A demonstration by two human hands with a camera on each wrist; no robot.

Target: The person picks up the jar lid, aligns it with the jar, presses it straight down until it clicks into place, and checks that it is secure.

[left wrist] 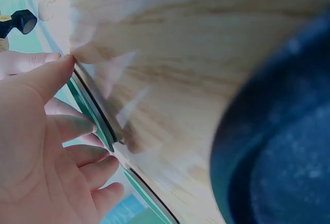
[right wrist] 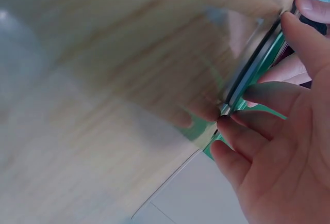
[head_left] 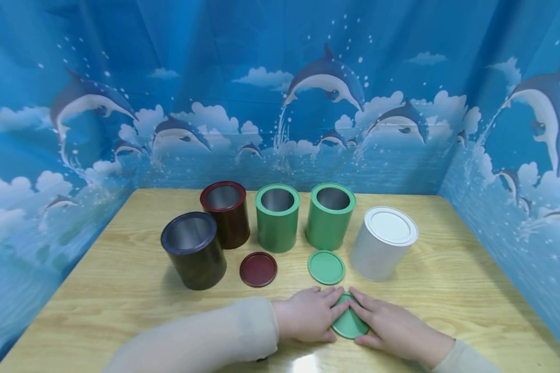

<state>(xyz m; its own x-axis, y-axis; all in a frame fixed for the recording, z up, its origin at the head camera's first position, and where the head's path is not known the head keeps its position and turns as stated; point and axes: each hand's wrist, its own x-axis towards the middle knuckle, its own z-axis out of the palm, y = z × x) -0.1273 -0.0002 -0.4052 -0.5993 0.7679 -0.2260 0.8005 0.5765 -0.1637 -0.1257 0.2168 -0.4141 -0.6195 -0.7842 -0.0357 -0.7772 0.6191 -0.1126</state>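
Both hands are at a round green lid (head_left: 350,324) low over the near part of the table. My left hand (head_left: 310,314) holds its left side, thumb at the near rim and fingers at the far rim and on top. From the right, my right hand (head_left: 394,327) grips it the same way. In the left wrist view the lid (left wrist: 93,113) appears edge-on, close over the tabletop. Just beyond the fingertips lies a second green lid (head_left: 326,267). A dark red lid (head_left: 259,269) rests further left.
Behind the lids stand a black can (head_left: 196,259), a dark red can (head_left: 228,223) and two green cans (head_left: 277,228), (head_left: 329,225), all with open tops. A white can (head_left: 380,254) with a covered top stands right. Dolphin-print curtains (head_left: 242,62) border the wooden table (head_left: 121,290).
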